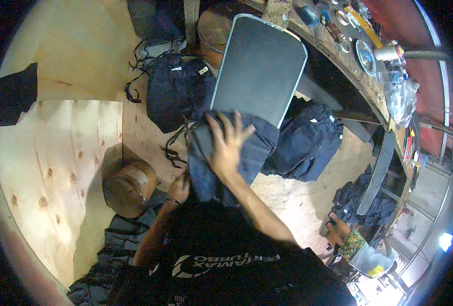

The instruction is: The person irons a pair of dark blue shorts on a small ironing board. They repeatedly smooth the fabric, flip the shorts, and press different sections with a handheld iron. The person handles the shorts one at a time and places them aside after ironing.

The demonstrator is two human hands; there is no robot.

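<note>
A dark blue garment (257, 148) is pulled over the near end of a dark grey board (262, 61) with a pale rim. My right hand (228, 145) lies on the cloth, its fingers spread toward the board. Beside the garment's lower left edge is my left hand (179, 188), closed on the cloth, with its fingertips partly hidden. Dark cords hang just left of the garment.
Folded dark garments (308, 140) lie right of the board, more (178, 84) to its left. A round wooden stool (129, 187) stands at left. Tools and spools crowd the workbench (338, 56). Another person's hand (338, 229) is at lower right, near a dark cloth heap (364, 201).
</note>
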